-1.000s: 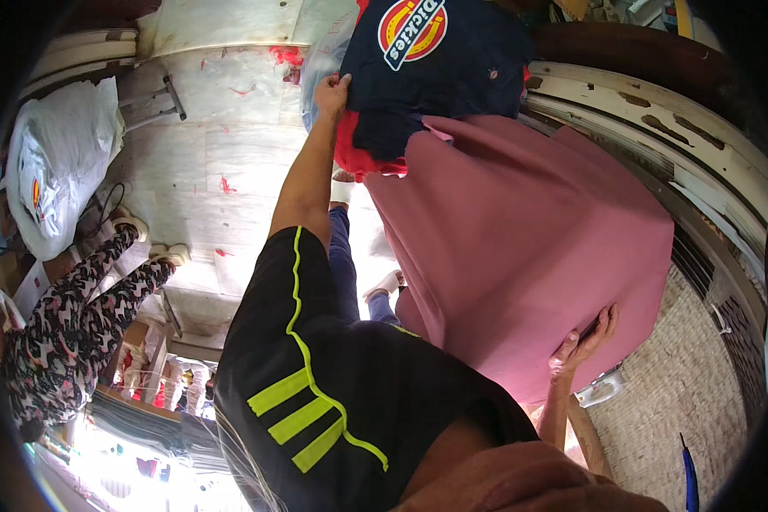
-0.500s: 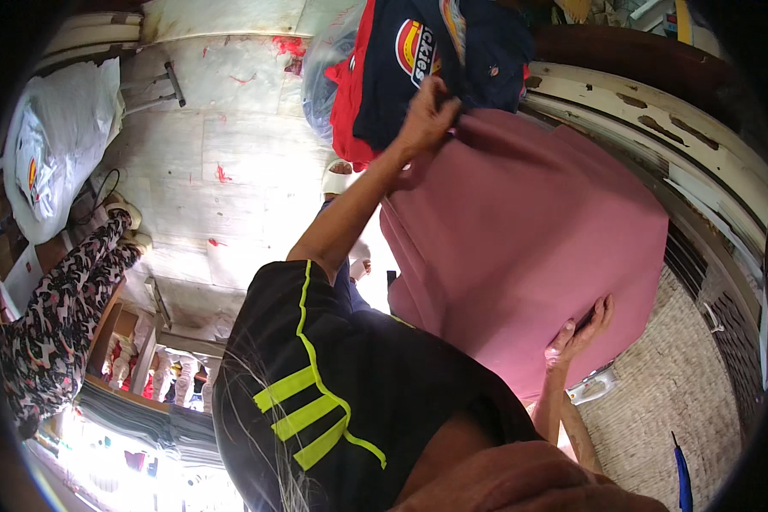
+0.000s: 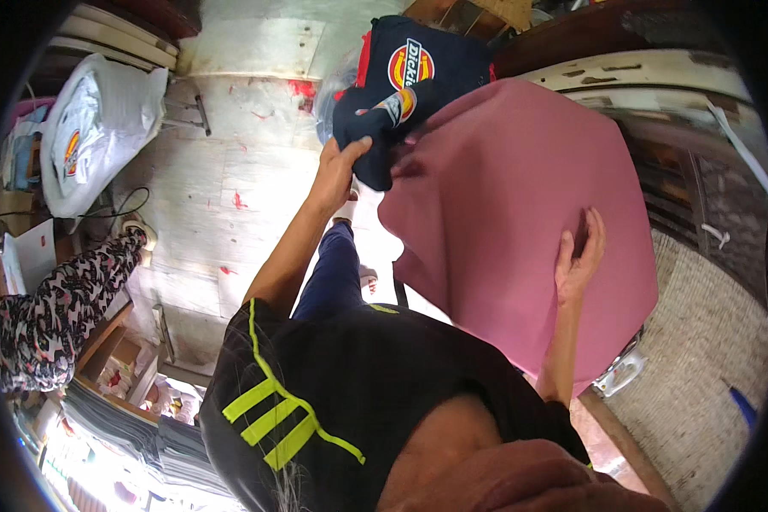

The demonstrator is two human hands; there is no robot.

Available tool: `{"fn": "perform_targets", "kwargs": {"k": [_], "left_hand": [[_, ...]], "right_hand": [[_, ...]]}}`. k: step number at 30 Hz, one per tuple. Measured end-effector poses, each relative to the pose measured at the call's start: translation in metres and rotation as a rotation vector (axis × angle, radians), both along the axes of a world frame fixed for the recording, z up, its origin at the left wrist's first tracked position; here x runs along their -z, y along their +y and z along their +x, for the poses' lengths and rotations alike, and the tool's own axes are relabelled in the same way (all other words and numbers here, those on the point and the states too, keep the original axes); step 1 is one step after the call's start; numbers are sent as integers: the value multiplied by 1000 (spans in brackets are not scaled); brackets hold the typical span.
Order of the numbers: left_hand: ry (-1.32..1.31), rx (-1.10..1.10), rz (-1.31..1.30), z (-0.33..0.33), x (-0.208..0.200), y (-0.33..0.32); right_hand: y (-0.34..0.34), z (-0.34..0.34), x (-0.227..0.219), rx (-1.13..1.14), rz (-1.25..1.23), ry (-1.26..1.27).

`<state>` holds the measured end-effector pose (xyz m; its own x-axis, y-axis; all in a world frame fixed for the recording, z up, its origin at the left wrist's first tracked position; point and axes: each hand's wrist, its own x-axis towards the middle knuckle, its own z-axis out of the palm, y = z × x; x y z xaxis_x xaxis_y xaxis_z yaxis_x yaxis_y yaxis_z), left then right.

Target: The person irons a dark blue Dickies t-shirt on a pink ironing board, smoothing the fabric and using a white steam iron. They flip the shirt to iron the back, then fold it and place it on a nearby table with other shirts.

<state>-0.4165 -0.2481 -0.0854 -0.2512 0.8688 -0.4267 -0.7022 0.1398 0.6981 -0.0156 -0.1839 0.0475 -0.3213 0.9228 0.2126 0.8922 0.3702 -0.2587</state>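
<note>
My left hand (image 3: 341, 166) is closed on a navy garment (image 3: 369, 141) with a round coloured print, at the left edge of a surface draped in mauve cloth (image 3: 503, 171). Behind that garment lies a pile of folded navy clothes (image 3: 459, 53) with a similar print. A bit of red fabric peeks out at its left side, next to clear plastic. On the right part of the mauve cloth is my right hand (image 3: 578, 260), fingers apart and holding nothing. The held garment's lower end hangs over the cloth's left edge.
A white plastic bag (image 3: 94, 136) stands at the left, near another person's patterned trousers (image 3: 60, 307). Worn pale boards (image 3: 597, 72) run along the far right. A woven mat (image 3: 700, 375) covers the floor at the right, with a blue object (image 3: 742, 406) on it.
My left hand has drawn the navy garment nearer and to the left, away from the pile. My right hand has moved farther up the mauve cloth. The whole view has shifted slightly.
</note>
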Motion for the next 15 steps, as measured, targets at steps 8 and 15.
{"fn": "perform_targets", "kwargs": {"k": [8,15], "left_hand": [[498,92,275,96,-122,-122],[1490,-39,722,105,-192,-203]], "right_hand": [[-158,-145,0,-491,-318,619],[-194,-102,-33,-531,-530,1030]]}}
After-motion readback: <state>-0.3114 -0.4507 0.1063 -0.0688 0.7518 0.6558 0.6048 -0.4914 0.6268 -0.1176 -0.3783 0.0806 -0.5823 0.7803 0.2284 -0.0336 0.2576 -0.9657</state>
